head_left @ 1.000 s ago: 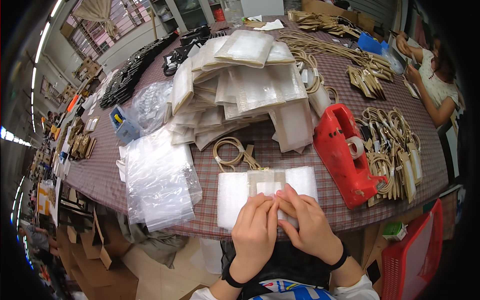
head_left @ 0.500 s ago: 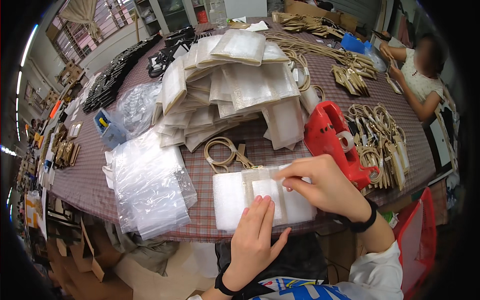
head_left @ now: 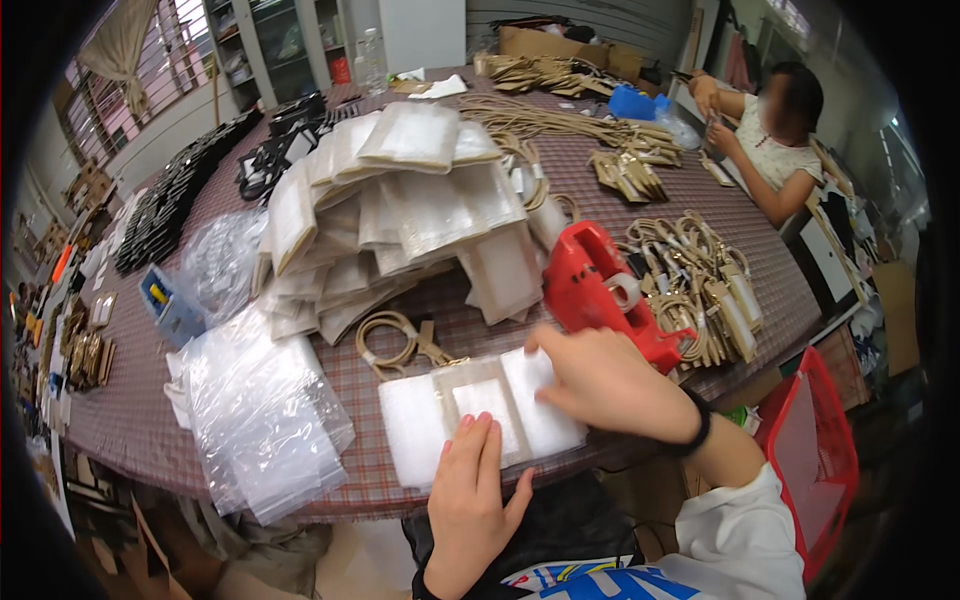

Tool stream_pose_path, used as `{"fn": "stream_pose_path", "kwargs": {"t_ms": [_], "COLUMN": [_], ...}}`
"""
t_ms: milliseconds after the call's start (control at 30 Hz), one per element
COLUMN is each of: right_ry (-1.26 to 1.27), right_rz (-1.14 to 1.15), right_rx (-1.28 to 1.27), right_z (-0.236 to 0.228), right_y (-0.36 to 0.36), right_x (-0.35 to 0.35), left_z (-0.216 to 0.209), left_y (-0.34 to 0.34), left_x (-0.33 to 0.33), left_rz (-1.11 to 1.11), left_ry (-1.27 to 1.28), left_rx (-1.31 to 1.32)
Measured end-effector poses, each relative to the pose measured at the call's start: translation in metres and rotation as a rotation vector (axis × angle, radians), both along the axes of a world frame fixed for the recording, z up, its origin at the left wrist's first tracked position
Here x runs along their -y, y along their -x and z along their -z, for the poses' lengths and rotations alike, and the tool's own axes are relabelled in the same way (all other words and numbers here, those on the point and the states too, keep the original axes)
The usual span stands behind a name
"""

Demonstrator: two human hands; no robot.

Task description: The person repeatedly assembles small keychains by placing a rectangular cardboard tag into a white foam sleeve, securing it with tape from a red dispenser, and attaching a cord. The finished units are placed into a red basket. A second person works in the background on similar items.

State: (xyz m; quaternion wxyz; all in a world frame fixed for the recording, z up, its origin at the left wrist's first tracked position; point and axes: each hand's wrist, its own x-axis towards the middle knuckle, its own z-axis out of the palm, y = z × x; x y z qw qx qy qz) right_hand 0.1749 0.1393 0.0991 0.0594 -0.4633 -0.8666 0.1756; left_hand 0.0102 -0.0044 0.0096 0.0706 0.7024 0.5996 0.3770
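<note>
A white foam sheet (head_left: 412, 425) lies spread at the table's near edge. On its middle rests a flat, clear-covered beige pouch (head_left: 452, 384) with a white panel. My left hand (head_left: 470, 510) lies over the pouch's lower part, fingers stretched out and holding it down. Over the foam's right end is my right hand (head_left: 610, 385), its fingers bent and blurred; whether they grip the foam edge is hidden. A coiled beige cord (head_left: 385, 340) with a small tan tag lies just beyond the pouch's top edge.
A heap of foam-wrapped flat packets (head_left: 440, 215) stands beyond the work. At left lie clear plastic bags (head_left: 255, 420); at right, a red tape dispenser (head_left: 590, 285) and corded beige pouches (head_left: 700, 290). A person (head_left: 770, 150) works at the far right. A red basket (head_left: 815, 455) is beside me.
My right hand has moved from the pouch's right edge out to the foam's right end. My left hand stays on the pouch. The whole view has shifted.
</note>
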Motion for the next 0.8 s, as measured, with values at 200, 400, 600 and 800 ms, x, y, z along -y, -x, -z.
{"fn": "stream_pose_path", "kwargs": {"t_ms": [200, 400, 600, 800], "right_ry": [-0.15, 0.43, 0.419, 0.114], "right_rz": [0.388, 0.332, 0.385, 0.399], "right_rx": [-0.341, -0.742, -0.924, -0.675], "right_z": [-0.02, 0.004, -0.005, 0.03], "right_y": [-0.123, -0.146, -0.142, -0.158], "right_x": [0.017, -0.006, -0.007, 0.039], "left_z": [0.001, 0.001, 0.005, 0.009], "left_y": [0.0, 0.001, -0.005, -0.005], "left_x": [0.001, 0.001, 0.001, -0.001], "left_rz": [-0.007, -0.017, -0.063, -0.047], "left_ry": [-0.01, -0.001, 0.0, -0.007], "left_rx": [0.028, -0.002, -0.004, 0.015]}}
